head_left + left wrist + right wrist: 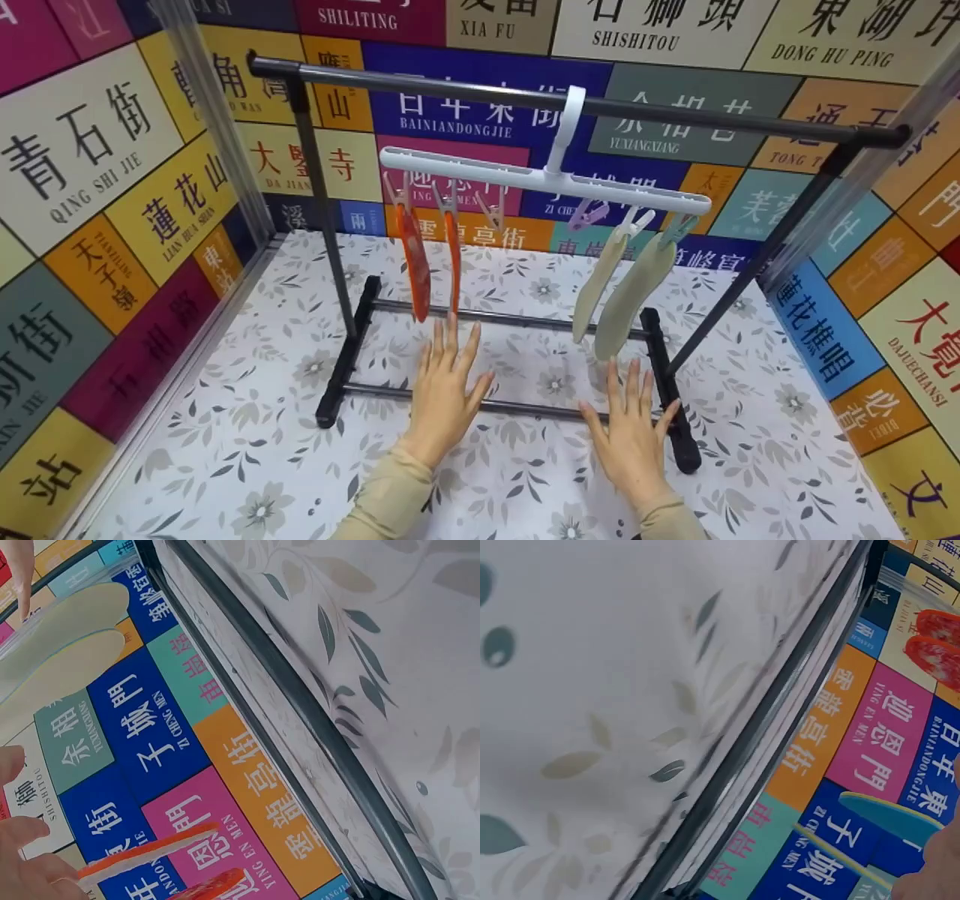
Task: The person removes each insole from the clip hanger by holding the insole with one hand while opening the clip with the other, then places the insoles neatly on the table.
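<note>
A white clip hanger (pixel 510 177) hangs by its hook from the top bar of a dark metal rack (pixel 465 91). Two orange-red insoles (pixel 415 262) dangle from clips on its left half, and two pale green insoles (pixel 637 300) from clips on its right half. My left hand (pixel 442 397), fingers straight and spread, is just below the orange-red pair, its fingertips right at the lower end of one. Likewise spread, my right hand (pixel 631 442) has its fingertips close under the larger-looking pale insole. The right wrist view shows a blue face (pixel 889 815) on one pale insole.
Two clips hang unused mid-hanger, one pale pink (pixel 493 208) and one lilac (pixel 589 215). The rack's black feet (pixel 684 442) and lower bars (pixel 517 409) stand on a floral-patterned surface (pixel 262 502). Panels with coloured street-name signs (pixel 97 150) enclose the back and sides.
</note>
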`<action>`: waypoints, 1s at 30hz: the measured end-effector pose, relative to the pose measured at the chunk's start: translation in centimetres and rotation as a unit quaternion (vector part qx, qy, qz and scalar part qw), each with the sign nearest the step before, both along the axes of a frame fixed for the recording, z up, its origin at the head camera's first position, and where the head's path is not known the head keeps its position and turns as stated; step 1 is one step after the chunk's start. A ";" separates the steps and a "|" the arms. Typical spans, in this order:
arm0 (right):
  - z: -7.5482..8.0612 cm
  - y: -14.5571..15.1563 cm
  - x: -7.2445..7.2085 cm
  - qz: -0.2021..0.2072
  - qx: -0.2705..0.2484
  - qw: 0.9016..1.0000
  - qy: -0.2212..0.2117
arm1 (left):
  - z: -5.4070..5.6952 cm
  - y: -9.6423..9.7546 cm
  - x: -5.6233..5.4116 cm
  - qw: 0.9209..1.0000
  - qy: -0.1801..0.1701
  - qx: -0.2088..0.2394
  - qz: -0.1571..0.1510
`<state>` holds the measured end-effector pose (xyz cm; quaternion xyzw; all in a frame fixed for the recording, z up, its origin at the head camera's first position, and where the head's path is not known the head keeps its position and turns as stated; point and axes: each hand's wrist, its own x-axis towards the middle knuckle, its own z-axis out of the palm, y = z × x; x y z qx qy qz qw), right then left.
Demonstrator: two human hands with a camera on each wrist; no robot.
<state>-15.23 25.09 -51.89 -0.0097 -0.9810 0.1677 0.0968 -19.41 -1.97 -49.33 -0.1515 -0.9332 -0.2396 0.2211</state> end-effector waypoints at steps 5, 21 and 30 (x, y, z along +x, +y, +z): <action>-0.6 1.5 0.2 -0.003 -0.022 1.000 0.016 | 0.0 0.7 0.0 1.000 0.024 0.013 -0.008; -1.9 4.3 -0.8 -0.026 -0.027 0.994 0.100 | 0.0 4.2 -1.1 0.991 0.115 0.061 -0.031; -2.2 4.9 -1.7 -0.020 -0.023 0.989 0.143 | 0.3 6.3 -1.4 0.989 0.128 0.065 -0.032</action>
